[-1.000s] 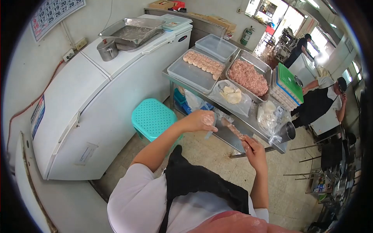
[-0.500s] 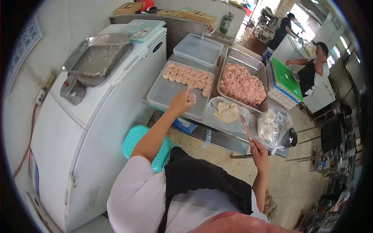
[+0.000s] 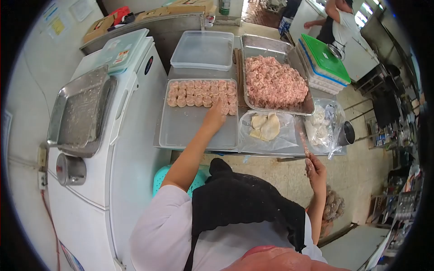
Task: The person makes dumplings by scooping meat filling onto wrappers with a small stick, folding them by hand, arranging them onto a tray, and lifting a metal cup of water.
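My left hand [image 3: 216, 116] is over the shallow plastic tray [image 3: 199, 131], its fingers at the front row of meat dumplings [image 3: 196, 94], closed round a small dumpling partly hidden by the fingers. My right hand [image 3: 316, 169] grips a meat-smeared spatula [image 3: 304, 142], held upward past the table's front edge. Between the hands, pale dough wrappers [image 3: 266, 127] rest on a plastic sheet. Behind them stands a deep metal tray [image 3: 278, 44] with a heap of ground meat [image 3: 273, 83]. A clear bag [image 3: 322, 128] with white contents lies to the right.
Translucent stacked containers [image 3: 202, 49] stand behind the tray. A green-lidded stack [image 3: 324, 58] is at the right, a dark cup [image 3: 346, 133] near the corner. The freezer [image 3: 135, 162] at left bears metal trays [image 3: 79, 110] and a pot [image 3: 71, 169]. A co-worker [image 3: 341, 27] stands beyond.
My left hand has moved forward over the tray to the dumpling rows. My right hand stays on the spatula. The view has turned, bringing the table nearer the middle.
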The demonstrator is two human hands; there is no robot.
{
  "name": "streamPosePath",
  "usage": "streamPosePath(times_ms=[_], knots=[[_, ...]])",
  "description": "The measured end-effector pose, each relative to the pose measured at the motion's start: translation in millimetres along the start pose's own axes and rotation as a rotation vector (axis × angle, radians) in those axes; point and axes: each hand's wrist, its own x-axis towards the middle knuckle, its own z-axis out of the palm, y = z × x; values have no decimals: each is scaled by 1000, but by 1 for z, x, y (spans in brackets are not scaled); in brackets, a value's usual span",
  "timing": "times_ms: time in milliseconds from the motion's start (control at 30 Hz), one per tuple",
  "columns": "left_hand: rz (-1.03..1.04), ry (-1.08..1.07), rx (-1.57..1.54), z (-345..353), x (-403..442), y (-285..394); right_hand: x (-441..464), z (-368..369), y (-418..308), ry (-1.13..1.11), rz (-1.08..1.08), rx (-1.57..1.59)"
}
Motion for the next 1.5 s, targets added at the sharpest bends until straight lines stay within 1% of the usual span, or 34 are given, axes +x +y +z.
streamPosePath(times_ms=[100, 133, 233, 333, 433, 467, 533, 567, 633, 733, 833, 933, 967, 1033, 1067, 1133, 1167, 1233, 1333, 1500], knots=[[13, 32, 23, 5, -2, -9, -2, 2, -4, 34, -16, -7], [11, 56, 39, 7, -1, -8, -2, 6, -19, 38, 35, -64], [0, -17, 119, -1, 2, 5, 9, 4, -10, 12, -4, -183], [-13, -24, -8, -6, 0, 9, 19, 3, -8, -56, -52, -230], [-118, -135, -4, -39, -11, 24, 30, 0, -3, -87, -18, -320], [-62, -113, -93, -45, -11, 25, 34, 0, -6, -101, 21, -346], [58, -59, -267, -57, -8, 32, 46, 2, 1, -144, -33, -415], [-33, -174, -692, -63, -8, 40, 52, 2, 5, -158, -62, -450], [-209, -402, -1550, -80, -3, 76, 69, 3, 9, -222, -144, -542], [-86, -396, -1775, -75, -10, 119, 99, 8, 17, -304, -268, -624], [-34, -377, -1941, -53, -12, 146, 137, 14, 40, -360, -381, -662], [-54, -331, -1787, -29, -13, 170, 157, 1, 47, -411, -519, -677], [-64, -271, -1583, -20, -11, 176, 164, -7, 46, -416, -569, -680], [-72, -163, -1175, -3, -12, 182, 173, -39, 32, -568, -452, -498], [-74, -135, -1149, 6, -12, 183, 180, -54, 24, -643, -403, -403], [-89, -68, -1096, 25, -14, 188, 195, -78, 20, -723, -180, 389], [-117, -48, -1167, 33, -16, 194, 202, -89, 19, -737, -62, 783], [-172, 8, -1313, 50, -17, 208, 215, -111, 13, -719, 21, 929], [-198, 35, -1402, 76, -16, 225, 227, -133, 15, -745, 94, 1067], [-224, 54, -1431, 103, -15, 254, 240, -158, 36, -797, 128, 1205]])
